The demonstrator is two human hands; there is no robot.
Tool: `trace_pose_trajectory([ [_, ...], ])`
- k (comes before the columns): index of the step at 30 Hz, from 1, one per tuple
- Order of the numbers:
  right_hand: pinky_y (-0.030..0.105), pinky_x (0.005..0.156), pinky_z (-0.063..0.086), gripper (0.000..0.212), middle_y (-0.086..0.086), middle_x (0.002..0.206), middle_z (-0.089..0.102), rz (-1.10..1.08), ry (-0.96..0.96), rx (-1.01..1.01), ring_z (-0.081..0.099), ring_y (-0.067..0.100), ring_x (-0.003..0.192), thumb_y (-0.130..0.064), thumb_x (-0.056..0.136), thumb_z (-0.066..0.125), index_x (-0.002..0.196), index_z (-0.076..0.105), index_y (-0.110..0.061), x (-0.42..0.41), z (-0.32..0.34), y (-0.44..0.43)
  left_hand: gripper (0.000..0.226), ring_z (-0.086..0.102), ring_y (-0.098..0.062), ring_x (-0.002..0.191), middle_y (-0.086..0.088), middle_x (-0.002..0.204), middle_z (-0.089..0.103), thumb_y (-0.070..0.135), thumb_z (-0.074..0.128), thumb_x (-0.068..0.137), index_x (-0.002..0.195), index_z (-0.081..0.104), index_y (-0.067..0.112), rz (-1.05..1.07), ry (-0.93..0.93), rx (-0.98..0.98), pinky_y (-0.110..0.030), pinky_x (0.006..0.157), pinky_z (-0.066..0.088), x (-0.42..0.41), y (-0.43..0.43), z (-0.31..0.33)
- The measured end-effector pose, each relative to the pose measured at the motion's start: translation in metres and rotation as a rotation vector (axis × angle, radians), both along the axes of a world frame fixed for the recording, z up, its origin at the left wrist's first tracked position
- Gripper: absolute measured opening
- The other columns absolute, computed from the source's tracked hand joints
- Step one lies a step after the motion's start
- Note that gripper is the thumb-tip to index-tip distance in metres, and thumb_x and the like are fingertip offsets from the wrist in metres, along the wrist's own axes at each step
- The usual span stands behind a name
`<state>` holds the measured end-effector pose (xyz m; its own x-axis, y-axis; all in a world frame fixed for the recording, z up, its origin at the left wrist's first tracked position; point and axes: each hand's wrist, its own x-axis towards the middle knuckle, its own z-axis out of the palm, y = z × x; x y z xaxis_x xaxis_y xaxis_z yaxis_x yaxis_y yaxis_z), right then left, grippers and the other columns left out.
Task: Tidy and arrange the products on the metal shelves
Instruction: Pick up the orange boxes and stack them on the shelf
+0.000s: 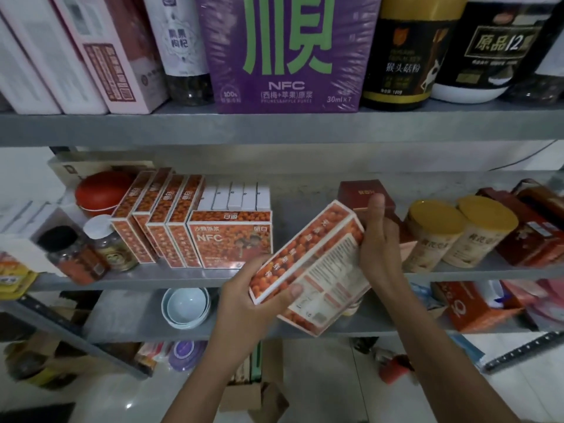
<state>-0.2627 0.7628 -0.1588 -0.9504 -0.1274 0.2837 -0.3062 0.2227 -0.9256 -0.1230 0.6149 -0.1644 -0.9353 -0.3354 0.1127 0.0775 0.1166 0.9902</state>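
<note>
Our left hand and right hand gripped the slanting orange boxes by their ends; the matching row stood just up-left.

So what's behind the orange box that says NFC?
A row of white boxes stands behind the orange NFC box. Only their tops show; the rest is covered, so anything lower down cannot be seen.

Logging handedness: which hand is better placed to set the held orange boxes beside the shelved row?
Probably left: the left hand grips the orange berry-print cardboard boxes nearest the matching row; the right hand holds their far end.
</note>
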Motion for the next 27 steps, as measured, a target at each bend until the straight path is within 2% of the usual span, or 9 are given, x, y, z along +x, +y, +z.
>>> trace_pose_trajectory([
  [5,0.026,0.068,0.055,0.038,-0.011,0.078,0.071,0.478,-0.206,0.332,0.069,0.005,0.072,-0.060,0.085,0.050,0.093,0.062,-0.024,-0.013,0.021,0.021,0.039,0.074,-0.024,0.083,-0.006,0.093,0.076,0.018,0.079,0.067,0.103,0.067,0.008,0.131,-0.013,0.323,-0.027,0.065,0.059,-0.009,-0.017,-0.001],
  [7,0.028,0.073,0.059,0.038,-0.010,0.092,0.074,0.570,-0.342,0.388,0.072,0.009,0.085,-0.048,0.079,0.063,0.108,0.061,-0.023,-0.017,0.021,0.036,0.036,0.074,-0.024,0.083,-0.010,0.095,0.075,0.014,0.071,0.069,0.104,0.067,0.005,0.131,-0.027,0.475,-0.026,0.062,0.059,-0.012,-0.019,0.001],
  [13,0.032,0.071,0.059,0.028,0.010,0.091,0.075,0.439,-0.423,0.018,0.073,0.028,0.085,-0.024,0.076,0.073,0.099,0.067,-0.009,-0.012,0.016,0.042,0.020,0.073,-0.019,0.085,-0.007,0.098,0.075,0.020,0.065,0.081,0.101,0.067,0.018,0.017,-0.063,0.484,-0.025,0.064,0.058,-0.027,-0.017,0.003],
  [15,0.036,0.073,0.059,0.025,0.009,0.087,0.075,0.358,-0.421,-0.022,0.073,0.028,0.082,-0.025,0.074,0.071,0.095,0.068,-0.011,-0.006,0.014,0.039,0.018,0.070,-0.011,0.094,-0.005,0.109,0.071,0.032,0.062,0.088,0.104,0.061,0.024,0.151,-0.100,0.077,-0.020,0.070,0.055,-0.031,-0.020,-0.005],
  [18,0.050,0.083,0.057,0.030,0.008,0.085,0.076,0.159,-0.419,-0.093,0.073,0.027,0.081,-0.030,0.070,0.073,0.094,0.067,-0.012,0.005,0.005,0.032,0.049,0.036,-0.021,0.139,-0.005,0.147,0.041,0.045,0.058,0.088,0.130,0.052,0.021,0.340,0.050,-0.846,-0.037,0.106,0.037,-0.034,-0.025,-0.023],
  [20,0.052,0.086,0.056,0.028,0.009,0.088,0.076,0.050,-0.464,-0.250,0.073,0.029,0.085,-0.027,0.072,0.075,0.094,0.067,-0.012,0.013,0.001,0.025,0.056,0.028,-0.023,0.141,-0.006,0.149,0.039,0.048,0.054,0.087,0.136,0.047,0.020,0.228,0.201,-1.079,-0.042,0.109,0.028,-0.036,-0.011,-0.027],
  [23,0.044,0.077,0.057,0.020,0.008,0.092,0.076,-0.016,-0.529,-0.410,0.073,0.026,0.086,-0.022,0.081,0.071,0.098,0.067,-0.013,0.026,0.002,0.014,0.068,0.044,-0.030,0.133,-0.015,0.140,0.053,0.053,0.055,0.085,0.135,0.044,0.008,0.128,0.258,-1.400,-0.043,0.108,0.033,-0.037,0.022,-0.032],
  [25,0.037,0.070,0.056,0.022,0.006,0.092,0.076,-0.007,-0.525,-0.458,0.074,0.021,0.082,-0.022,0.083,0.069,0.103,0.067,-0.013,0.036,0.006,0.008,0.059,0.052,-0.034,0.128,-0.021,0.137,0.055,0.030,0.063,0.087,0.135,0.042,0.002,0.200,0.288,-1.427,-0.047,0.108,0.037,-0.040,0.030,-0.035],
  [27,0.034,0.071,0.056,0.025,0.002,0.094,0.076,0.037,-0.505,-0.448,0.073,0.018,0.084,-0.025,0.084,0.067,0.107,0.066,-0.015,0.047,0.009,0.006,0.047,0.052,-0.032,0.129,-0.020,0.138,0.054,0.014,0.049,0.093,0.137,0.041,0.002,0.302,0.356,-1.378,-0.047,0.108,0.038,-0.043,0.025,-0.034],
])
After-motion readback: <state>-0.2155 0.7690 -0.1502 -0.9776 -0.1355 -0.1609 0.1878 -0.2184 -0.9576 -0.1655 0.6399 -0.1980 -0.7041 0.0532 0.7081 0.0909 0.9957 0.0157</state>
